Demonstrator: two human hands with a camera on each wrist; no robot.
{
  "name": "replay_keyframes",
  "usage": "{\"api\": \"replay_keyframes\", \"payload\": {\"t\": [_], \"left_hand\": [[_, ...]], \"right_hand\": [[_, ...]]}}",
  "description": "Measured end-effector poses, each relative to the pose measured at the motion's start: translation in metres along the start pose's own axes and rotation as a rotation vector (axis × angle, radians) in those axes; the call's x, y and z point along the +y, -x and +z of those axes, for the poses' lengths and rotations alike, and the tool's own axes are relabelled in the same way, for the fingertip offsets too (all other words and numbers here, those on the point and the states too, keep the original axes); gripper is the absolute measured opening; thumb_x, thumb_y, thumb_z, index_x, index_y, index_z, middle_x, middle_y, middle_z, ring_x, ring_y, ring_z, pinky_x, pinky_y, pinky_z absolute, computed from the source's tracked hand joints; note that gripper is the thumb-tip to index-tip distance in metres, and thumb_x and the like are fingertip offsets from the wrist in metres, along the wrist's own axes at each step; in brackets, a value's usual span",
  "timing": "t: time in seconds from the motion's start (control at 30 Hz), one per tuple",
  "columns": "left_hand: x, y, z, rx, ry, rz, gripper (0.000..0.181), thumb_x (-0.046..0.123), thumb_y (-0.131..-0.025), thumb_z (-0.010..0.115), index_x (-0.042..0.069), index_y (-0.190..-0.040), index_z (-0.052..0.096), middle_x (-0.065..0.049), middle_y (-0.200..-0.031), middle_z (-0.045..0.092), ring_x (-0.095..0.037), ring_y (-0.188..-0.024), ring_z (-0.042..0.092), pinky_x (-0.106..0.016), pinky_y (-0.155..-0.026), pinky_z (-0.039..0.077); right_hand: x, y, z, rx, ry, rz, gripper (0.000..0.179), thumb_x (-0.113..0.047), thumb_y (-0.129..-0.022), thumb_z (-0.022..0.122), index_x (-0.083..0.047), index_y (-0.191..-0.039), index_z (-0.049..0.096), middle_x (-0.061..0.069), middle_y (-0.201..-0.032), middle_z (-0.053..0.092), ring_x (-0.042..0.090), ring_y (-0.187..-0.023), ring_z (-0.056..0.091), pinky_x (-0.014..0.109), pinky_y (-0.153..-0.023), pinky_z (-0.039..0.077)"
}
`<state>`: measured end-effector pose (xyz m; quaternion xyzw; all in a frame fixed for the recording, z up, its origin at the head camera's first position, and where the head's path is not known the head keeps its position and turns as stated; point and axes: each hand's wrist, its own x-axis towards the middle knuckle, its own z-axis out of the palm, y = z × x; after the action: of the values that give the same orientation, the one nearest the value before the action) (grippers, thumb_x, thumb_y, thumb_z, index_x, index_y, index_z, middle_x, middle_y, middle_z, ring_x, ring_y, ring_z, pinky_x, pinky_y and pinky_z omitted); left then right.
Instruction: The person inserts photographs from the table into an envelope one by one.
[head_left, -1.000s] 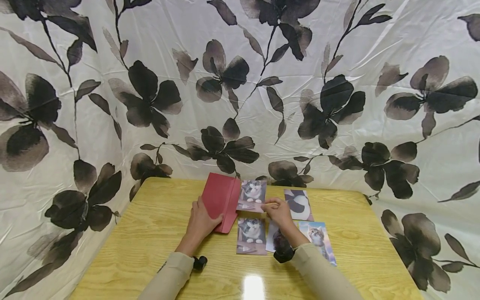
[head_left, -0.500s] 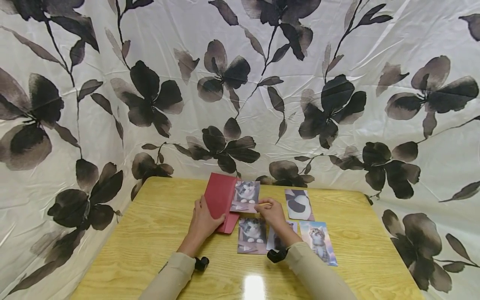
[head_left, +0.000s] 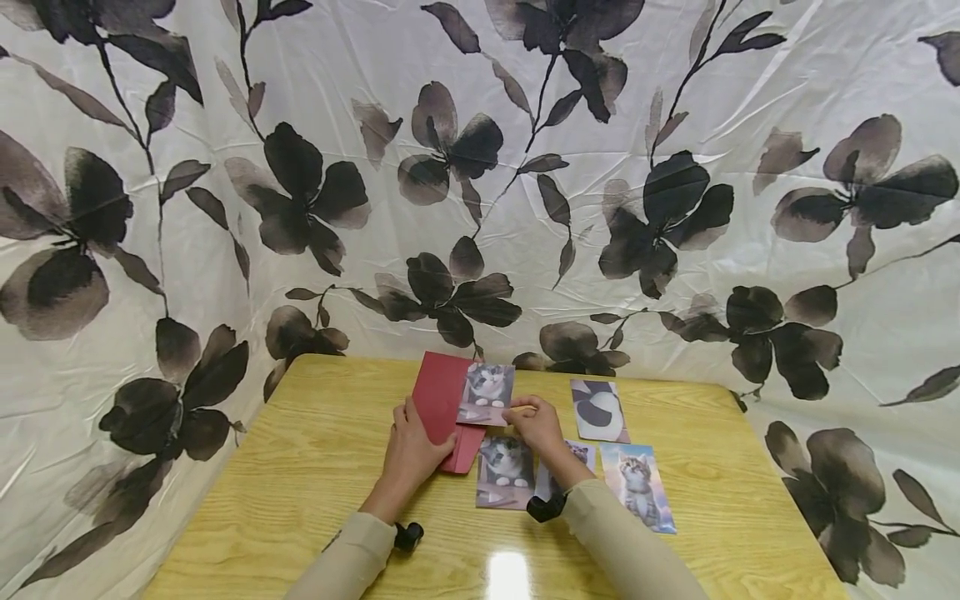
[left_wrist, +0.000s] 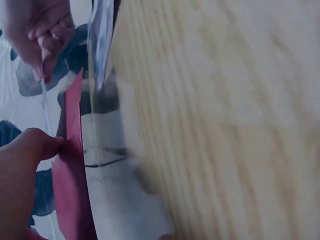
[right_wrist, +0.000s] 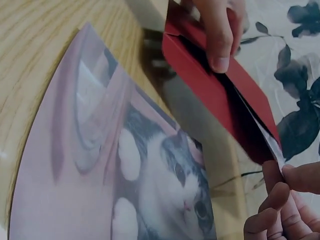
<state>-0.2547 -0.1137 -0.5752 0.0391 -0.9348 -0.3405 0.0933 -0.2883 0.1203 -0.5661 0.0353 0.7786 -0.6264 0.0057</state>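
Note:
A red envelope (head_left: 438, 387) stands tilted at the back of the table, gripped by my left hand (head_left: 411, 450). In the right wrist view, the left thumb (right_wrist: 220, 60) presses at the envelope's open mouth. My right hand (head_left: 538, 427) pinches a kitten photo card (head_left: 486, 396) by its lower right corner. That card overlaps the envelope in the head view, and the right wrist view shows its edge leading into the open mouth. A matching kitten card (head_left: 506, 473) lies on the table just in front, large in the right wrist view.
Right of the hands on the wooden table (head_left: 300, 492) lie a kitten card with a sky background (head_left: 637, 487), a black-and-white close-up card (head_left: 598, 411) and another card (head_left: 581, 452) partly behind the right forearm. A floral cloth (head_left: 510, 167) hangs behind the table.
My right hand has moved left with the kitten card, which now overlaps the red envelope's right side. The left hand keeps its grip, and the envelope has tilted and shifted slightly.

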Motion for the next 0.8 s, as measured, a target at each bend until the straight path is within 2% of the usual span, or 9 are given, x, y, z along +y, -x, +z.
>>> {"api": "replay_keyframes", "payload": {"t": [0.17, 0.3, 0.47, 0.8], "left_hand": [[0.0, 0.002, 0.003, 0.013, 0.006, 0.007, 0.115, 0.041, -0.084, 0.09, -0.013, -0.162, 0.024, -0.035, -0.151, 0.037, -0.053, -0.125, 0.056, -0.06, -0.104, 0.053], [-0.002, 0.003, 0.005, 0.004, 0.003, 0.002, 0.117, 0.043, -0.085, 0.089, -0.013, -0.163, 0.022, -0.035, -0.151, 0.037, -0.052, -0.125, 0.056, -0.059, -0.105, 0.052], [-0.003, 0.002, 0.007, 0.038, -0.007, 0.02, 0.115, 0.042, -0.084, 0.09, -0.014, -0.161, 0.026, -0.036, -0.147, 0.04, -0.05, -0.126, 0.053, -0.058, -0.106, 0.051], [-0.005, 0.003, 0.01, 0.045, 0.019, 0.05, 0.111, 0.041, -0.086, 0.088, -0.014, -0.159, 0.026, -0.035, -0.141, 0.04, -0.047, -0.116, 0.057, -0.056, -0.101, 0.054]], "right_hand": [[0.0, 0.0, 0.006, -0.017, -0.006, -0.048, 0.025, -0.007, -0.098, 0.078, 0.002, -0.12, 0.069, 0.012, -0.081, 0.077, 0.029, -0.071, 0.069, 0.028, -0.061, 0.051], [0.0, 0.001, 0.01, -0.008, 0.032, -0.101, 0.03, -0.005, -0.098, 0.075, 0.004, -0.126, 0.069, 0.014, -0.085, 0.077, 0.022, -0.071, 0.068, 0.027, -0.063, 0.05], [0.001, 0.002, 0.014, 0.012, 0.115, -0.153, 0.035, -0.007, -0.099, 0.075, 0.003, -0.132, 0.071, 0.01, -0.084, 0.074, 0.01, -0.065, 0.058, 0.026, -0.06, 0.046], [0.001, 0.004, 0.018, -0.014, 0.144, -0.177, 0.044, -0.009, -0.101, 0.073, 0.0, -0.143, 0.064, 0.012, -0.092, 0.077, 0.017, -0.074, 0.068, 0.03, -0.065, 0.052]]}}
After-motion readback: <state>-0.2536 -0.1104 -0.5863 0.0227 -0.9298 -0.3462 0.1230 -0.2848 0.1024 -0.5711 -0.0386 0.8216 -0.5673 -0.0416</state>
